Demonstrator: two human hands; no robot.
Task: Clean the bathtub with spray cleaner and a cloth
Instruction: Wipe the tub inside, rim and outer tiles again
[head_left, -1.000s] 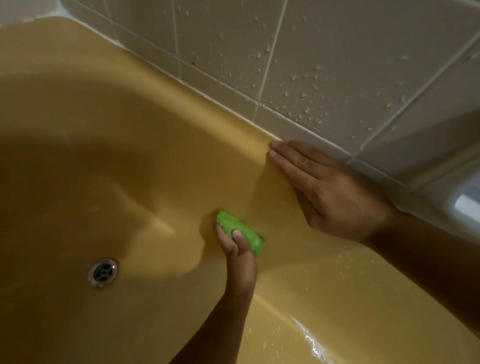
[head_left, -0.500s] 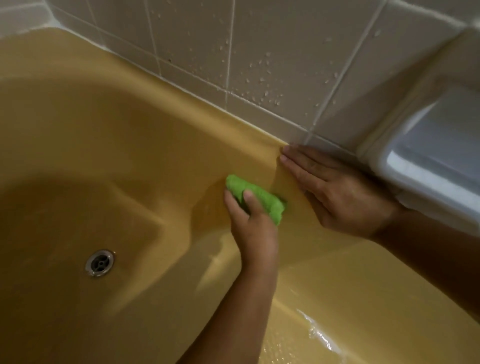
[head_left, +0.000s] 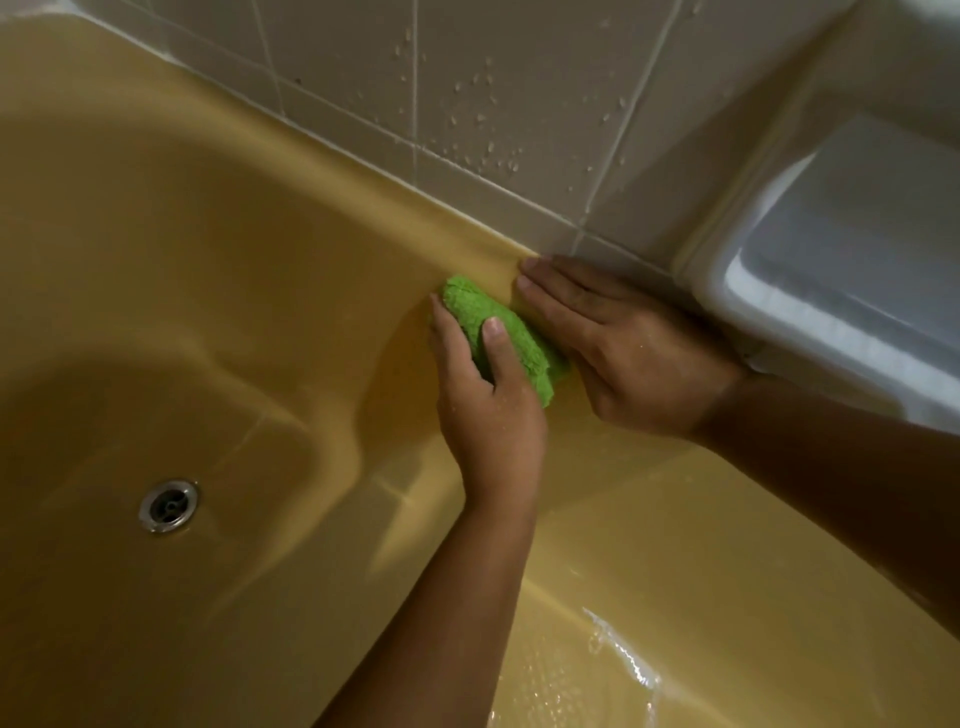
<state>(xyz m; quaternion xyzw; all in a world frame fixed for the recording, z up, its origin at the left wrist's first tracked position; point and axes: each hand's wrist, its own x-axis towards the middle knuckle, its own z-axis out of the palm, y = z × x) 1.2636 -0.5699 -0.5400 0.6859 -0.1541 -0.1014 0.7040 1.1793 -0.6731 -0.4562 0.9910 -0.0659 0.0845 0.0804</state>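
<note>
Green cloth (head_left: 519, 348) slid up the bathtub (head_left: 260, 234) wall, now just under the rim.
Left hand (head_left: 488, 415) grips it beside the right hand (head_left: 634, 358), flat on the rim; open wall leftward.

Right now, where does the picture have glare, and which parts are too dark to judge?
Head view: bright glare on the wet bathtub rim at lower right; the basin around the drain is dim but readable; the left hand casts a shadow beside the green cloth, which is sharp.
</note>
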